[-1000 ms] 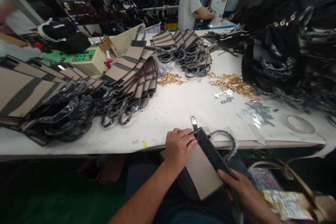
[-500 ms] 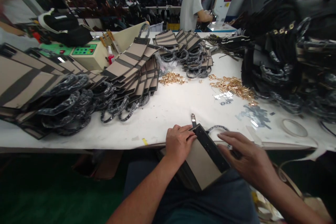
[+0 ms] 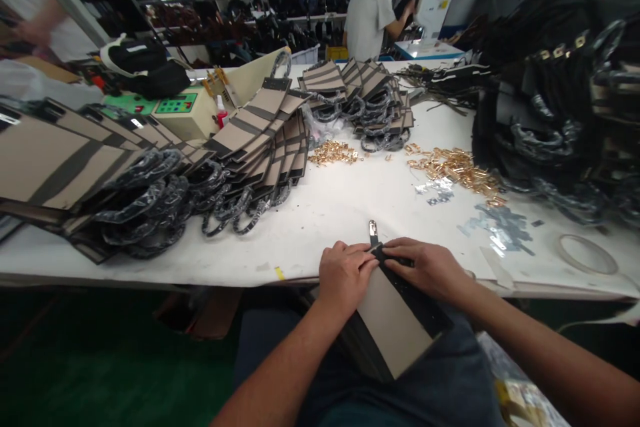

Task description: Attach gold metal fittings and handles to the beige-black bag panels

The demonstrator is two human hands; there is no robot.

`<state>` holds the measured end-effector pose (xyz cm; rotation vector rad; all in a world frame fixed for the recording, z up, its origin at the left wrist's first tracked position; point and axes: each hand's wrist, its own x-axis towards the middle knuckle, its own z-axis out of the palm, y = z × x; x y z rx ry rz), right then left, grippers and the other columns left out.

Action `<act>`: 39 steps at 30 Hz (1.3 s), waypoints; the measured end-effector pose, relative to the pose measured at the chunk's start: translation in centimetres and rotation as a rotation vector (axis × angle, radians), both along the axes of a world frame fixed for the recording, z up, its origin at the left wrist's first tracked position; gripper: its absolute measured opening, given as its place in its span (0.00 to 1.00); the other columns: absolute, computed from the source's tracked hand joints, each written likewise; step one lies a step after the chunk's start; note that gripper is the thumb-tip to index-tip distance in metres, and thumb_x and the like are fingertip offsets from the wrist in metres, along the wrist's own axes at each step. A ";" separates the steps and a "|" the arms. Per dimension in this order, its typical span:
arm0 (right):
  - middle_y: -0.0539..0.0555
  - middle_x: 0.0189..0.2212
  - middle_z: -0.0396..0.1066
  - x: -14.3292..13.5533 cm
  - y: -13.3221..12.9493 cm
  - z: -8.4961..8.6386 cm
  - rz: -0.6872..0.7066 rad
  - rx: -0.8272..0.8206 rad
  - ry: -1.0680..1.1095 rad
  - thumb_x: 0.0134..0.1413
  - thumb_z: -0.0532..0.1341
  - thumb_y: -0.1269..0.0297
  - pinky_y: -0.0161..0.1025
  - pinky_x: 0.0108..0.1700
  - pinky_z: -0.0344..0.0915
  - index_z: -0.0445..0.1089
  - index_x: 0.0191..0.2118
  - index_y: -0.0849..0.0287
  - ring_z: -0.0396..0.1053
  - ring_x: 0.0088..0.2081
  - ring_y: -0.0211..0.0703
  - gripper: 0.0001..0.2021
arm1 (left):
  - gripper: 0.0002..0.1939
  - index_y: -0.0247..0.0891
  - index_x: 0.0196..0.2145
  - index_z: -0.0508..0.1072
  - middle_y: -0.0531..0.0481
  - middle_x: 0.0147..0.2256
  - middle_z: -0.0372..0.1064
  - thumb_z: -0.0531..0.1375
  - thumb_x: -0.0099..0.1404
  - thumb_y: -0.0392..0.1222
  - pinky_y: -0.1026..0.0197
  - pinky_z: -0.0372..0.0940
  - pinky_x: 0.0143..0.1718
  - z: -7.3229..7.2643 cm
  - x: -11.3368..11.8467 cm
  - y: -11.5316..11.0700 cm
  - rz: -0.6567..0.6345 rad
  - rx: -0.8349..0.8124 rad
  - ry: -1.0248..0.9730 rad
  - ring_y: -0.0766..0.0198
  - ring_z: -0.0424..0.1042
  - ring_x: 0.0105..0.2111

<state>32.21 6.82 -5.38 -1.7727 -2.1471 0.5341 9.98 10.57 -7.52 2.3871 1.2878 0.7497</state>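
A tan bag panel with black bands [image 3: 395, 320] lies slanted across my lap, its far corner at the table edge. My left hand [image 3: 345, 277] is closed on that far corner, thumb and fingers pinching the edge. From the other side my right hand [image 3: 425, 267] pinches the black border close to the left fingertips. A short black strap tab with a shiny metal end [image 3: 373, 229] sticks out past the corner over the white table. The right hand covers part of the border, and the panel's underside is hidden.
Bag panels with plastic-wrapped handles [image 3: 260, 127] are stacked at left. Gold metal fittings [image 3: 455, 167] and flat silver plates [image 3: 500, 227] lie on the white table [image 3: 340, 200]. A tape roll [image 3: 587, 253] and black bags [image 3: 540, 113] are at right. A co-worker [image 3: 367, 17] stands beyond.
My right hand has moved left and away, from the panel's right side to its far corner beside my left hand. The wrapped handle loop there no longer shows. The view has shifted slightly.
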 end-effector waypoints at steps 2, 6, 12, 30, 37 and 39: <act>0.47 0.60 0.76 -0.3 -0.4 0.2 -0.010 0.014 -0.057 0.69 0.61 0.56 0.47 0.55 0.77 0.78 0.58 0.44 0.79 0.53 0.51 0.16 | 0.08 0.50 0.46 0.83 0.55 0.56 0.78 0.64 0.74 0.45 0.44 0.67 0.45 0.0 -0.4 -0.8 -0.032 0.044 0.038 0.53 0.74 0.46; 0.50 0.63 0.74 -0.8 -1.1 0.5 0.004 0.043 -0.154 0.71 0.59 0.55 0.49 0.52 0.78 0.76 0.62 0.46 0.79 0.53 0.54 0.19 | 0.20 0.42 0.64 0.73 0.49 0.68 0.65 0.57 0.77 0.44 0.40 0.66 0.59 -0.3 -1.2 -2.8 -0.118 0.129 0.140 0.49 0.67 0.62; 0.52 0.60 0.75 -1.0 -1.0 0.8 0.047 0.032 -0.171 0.72 0.56 0.56 0.46 0.47 0.77 0.75 0.61 0.48 0.81 0.48 0.53 0.18 | 0.26 0.36 0.69 0.65 0.45 0.72 0.57 0.53 0.79 0.48 0.37 0.54 0.71 0.0 -1.2 -3.3 -0.173 0.139 0.292 0.51 0.57 0.71; 0.58 0.45 0.80 -2.6 -1.1 1.8 0.137 0.163 -0.271 0.70 0.56 0.60 0.42 0.39 0.71 0.75 0.55 0.56 0.79 0.37 0.52 0.16 | 0.25 0.38 0.68 0.66 0.43 0.69 0.62 0.55 0.76 0.40 0.39 0.62 0.67 -2.1 -1.5 -2.6 -0.151 0.358 0.337 0.50 0.65 0.67; 0.50 0.48 0.82 0.8 -1.7 3.0 -0.129 0.161 -0.098 0.66 0.61 0.54 0.41 0.47 0.74 0.79 0.54 0.41 0.80 0.44 0.51 0.15 | 0.26 0.38 0.68 0.65 0.40 0.69 0.62 0.57 0.75 0.40 0.36 0.64 0.66 -1.8 -2.0 -2.3 -0.186 0.304 0.295 0.49 0.66 0.67; 0.53 0.50 0.81 4.0 -1.4 2.9 -0.274 0.134 -0.135 0.68 0.58 0.55 0.44 0.49 0.73 0.80 0.55 0.47 0.80 0.47 0.52 0.17 | 0.27 0.36 0.68 0.65 0.40 0.69 0.62 0.58 0.74 0.41 0.35 0.63 0.67 -1.7 -2.0 -2.4 -0.187 0.260 0.276 0.49 0.66 0.67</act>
